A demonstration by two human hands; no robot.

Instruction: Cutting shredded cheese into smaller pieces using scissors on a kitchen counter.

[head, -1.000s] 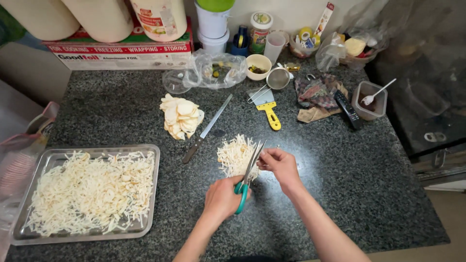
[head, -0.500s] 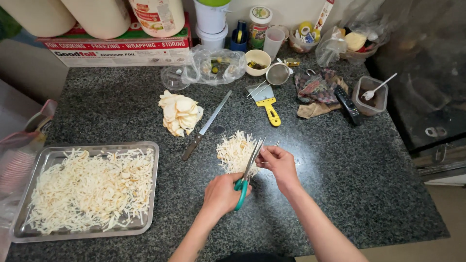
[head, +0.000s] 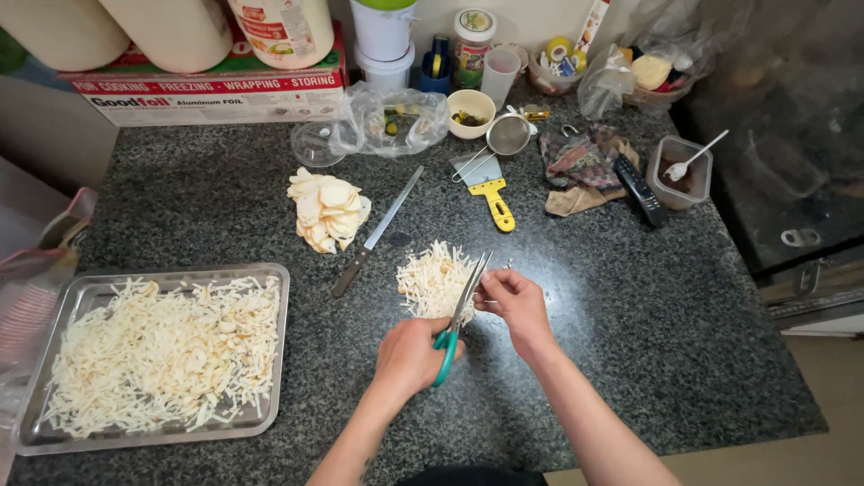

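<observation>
Left hand (head: 409, 358) closed around green-handled scissors (head: 457, 317), blades over small pile of cut strips (head: 432, 277). Right hand (head: 515, 304) pinching thin strip at blades, beside pile.

Tray (head: 279, 360) of shreds left on counter (head: 630, 297), knife (head: 376, 232) between slice heap (head: 326, 212) and shred pile (head: 432, 281)

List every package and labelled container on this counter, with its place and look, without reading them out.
Foil box: back left, long, red and white.
Labelled white tub: on that box.
Labelled jar: back centre, white lid, green label.
Clear plastic bag: in front of the box.
</observation>
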